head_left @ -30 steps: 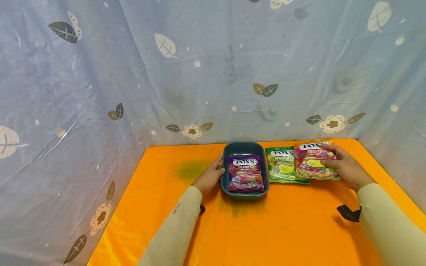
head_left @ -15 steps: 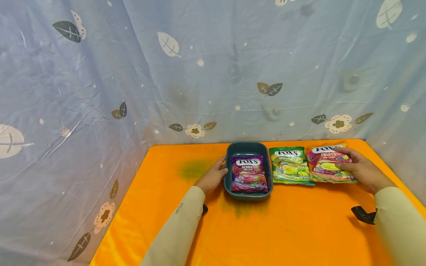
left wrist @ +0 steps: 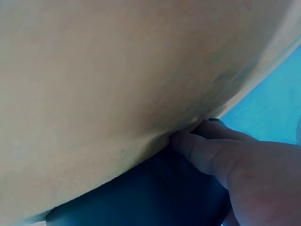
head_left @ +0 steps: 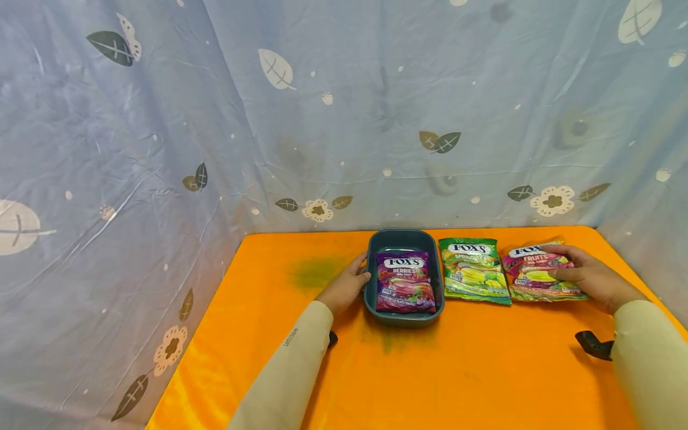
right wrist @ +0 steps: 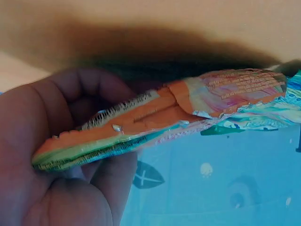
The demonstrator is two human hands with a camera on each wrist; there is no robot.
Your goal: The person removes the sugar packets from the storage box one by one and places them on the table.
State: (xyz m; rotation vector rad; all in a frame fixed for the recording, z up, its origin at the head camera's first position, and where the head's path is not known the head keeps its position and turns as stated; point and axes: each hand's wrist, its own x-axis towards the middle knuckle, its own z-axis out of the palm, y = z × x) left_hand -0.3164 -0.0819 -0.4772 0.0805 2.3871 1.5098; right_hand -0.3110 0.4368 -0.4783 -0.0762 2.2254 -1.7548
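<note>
My left hand (head_left: 345,285) holds the left side of a dark teal rectangular container (head_left: 407,319), its thumb at the rim and fingers along the outer wall. In the left wrist view, the fingers (left wrist: 200,150) meet the container (left wrist: 141,193) low, close to the table. A purple Fox's Berries candy bag (head_left: 405,282) lies inside the container. My right hand (head_left: 593,278) grips the right side of an orange-and-pink Fox's Fruits candy bag (head_left: 532,272). The right wrist view shows this candy bag (right wrist: 160,115) edge-on between thumb and fingers.
A green Fox's Spring Tea candy bag (head_left: 474,270) lies flat between the container and the Fruits bag. The orange table (head_left: 462,376) runs back to a pale blue patterned curtain (head_left: 355,119). Curtain also hangs along both sides. A black strap piece (head_left: 593,345) sticks out by the right sleeve.
My right hand has moved right with the Fruits bag, which overlapped the green bag before and now lies beside it. The left hand keeps its place at the container. The head view has shifted slightly.
</note>
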